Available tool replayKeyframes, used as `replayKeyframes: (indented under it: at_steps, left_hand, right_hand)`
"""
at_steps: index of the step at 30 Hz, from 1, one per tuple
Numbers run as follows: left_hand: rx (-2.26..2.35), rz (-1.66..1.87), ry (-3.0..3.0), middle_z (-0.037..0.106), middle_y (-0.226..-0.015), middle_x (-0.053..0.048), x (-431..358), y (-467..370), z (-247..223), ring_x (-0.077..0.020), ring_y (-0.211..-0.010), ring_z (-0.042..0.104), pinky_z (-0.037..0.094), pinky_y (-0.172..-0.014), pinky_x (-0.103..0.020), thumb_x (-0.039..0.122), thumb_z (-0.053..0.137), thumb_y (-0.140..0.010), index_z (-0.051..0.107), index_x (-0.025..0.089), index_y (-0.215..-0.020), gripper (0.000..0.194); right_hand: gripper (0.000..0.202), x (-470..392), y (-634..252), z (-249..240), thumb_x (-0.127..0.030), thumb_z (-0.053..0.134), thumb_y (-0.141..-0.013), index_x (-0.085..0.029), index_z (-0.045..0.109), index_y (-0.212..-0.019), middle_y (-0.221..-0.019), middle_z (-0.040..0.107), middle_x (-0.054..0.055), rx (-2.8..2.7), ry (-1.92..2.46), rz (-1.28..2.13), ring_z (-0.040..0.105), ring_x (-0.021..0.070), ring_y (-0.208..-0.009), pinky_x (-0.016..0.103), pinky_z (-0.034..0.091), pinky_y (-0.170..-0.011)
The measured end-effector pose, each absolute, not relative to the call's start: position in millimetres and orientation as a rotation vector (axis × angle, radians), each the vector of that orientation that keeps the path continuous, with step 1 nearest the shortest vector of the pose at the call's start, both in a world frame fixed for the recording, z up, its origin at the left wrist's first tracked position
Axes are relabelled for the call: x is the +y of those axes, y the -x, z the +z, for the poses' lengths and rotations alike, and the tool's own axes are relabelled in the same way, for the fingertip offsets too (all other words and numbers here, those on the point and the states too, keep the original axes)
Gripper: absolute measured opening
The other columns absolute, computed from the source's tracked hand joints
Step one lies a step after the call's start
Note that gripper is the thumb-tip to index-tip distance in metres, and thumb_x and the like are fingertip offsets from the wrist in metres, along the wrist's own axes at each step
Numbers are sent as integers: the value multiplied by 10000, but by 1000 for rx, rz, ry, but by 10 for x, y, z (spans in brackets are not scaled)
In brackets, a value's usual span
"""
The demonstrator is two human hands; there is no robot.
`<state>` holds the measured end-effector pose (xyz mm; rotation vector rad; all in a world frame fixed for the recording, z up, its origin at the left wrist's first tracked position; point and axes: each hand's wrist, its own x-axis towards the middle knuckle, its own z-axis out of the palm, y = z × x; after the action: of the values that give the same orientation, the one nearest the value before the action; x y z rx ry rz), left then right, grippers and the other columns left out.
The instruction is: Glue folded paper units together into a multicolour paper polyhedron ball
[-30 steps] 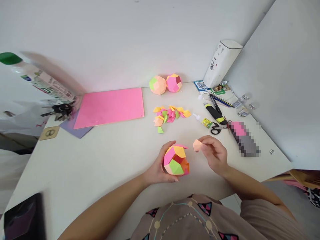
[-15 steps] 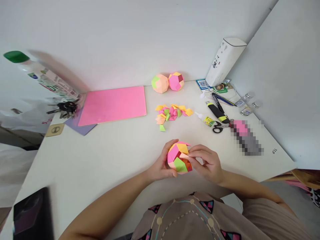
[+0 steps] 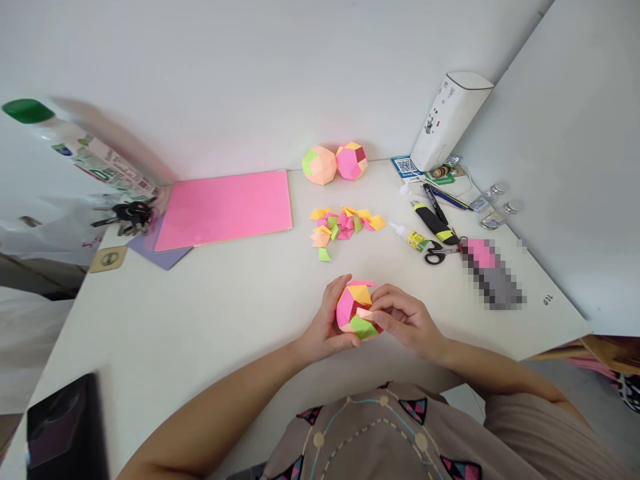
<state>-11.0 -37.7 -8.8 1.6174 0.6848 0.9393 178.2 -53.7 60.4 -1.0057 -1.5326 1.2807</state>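
Note:
Around the left side of a partly built folded-paper ball curls my left hand, gripping it above the table. The ball has pink, yellow, green and peach faces with a gap showing its red inside. My right hand pinches a small peach paper piece at that gap; its inner end's seating in the ball cannot be made out. Beyond the ball lies a pile of folded paper pieces, with one green piece a little apart. Two finished-looking paper balls rest against the wall.
To the right lie a glue bottle, scissors, a utility knife, pens and two small glass bottles. Pink paper sheets and keys are on the left. A black device sits at the near left.
The right hand has moved slightly left and brought the peach piece closer into the ball's gap. The ball has turned a little in the left hand.

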Motion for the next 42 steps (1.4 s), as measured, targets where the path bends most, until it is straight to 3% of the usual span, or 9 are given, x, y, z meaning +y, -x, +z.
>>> replayKeyframes:
  at_steps: [9,42]
  left_hand:
    - [670,1049,-1902,128,-1470,-151,-368,94,-121,-398,-1355,146,188,-1075,-626,654,710,-542,59,346,-1463,1169]
    - [684,1005,-1926,111,-1453,-157,-392,95,-92,-410,-1359,152,255,-1047,-628,632,721,-568,58,364,-1455,1139]
  right_hand:
    - [69,-529,-1776,589,-289,654,-820,-226,682,-812,-883,502,26,-1465,1013,1422,540,144,-847,280,495,-698]
    - [96,-527,-1799,599,-265,655,-810,-191,649,-749,-929,542,31,-1418,1010,1568,557,129,-799,259,491,-621]
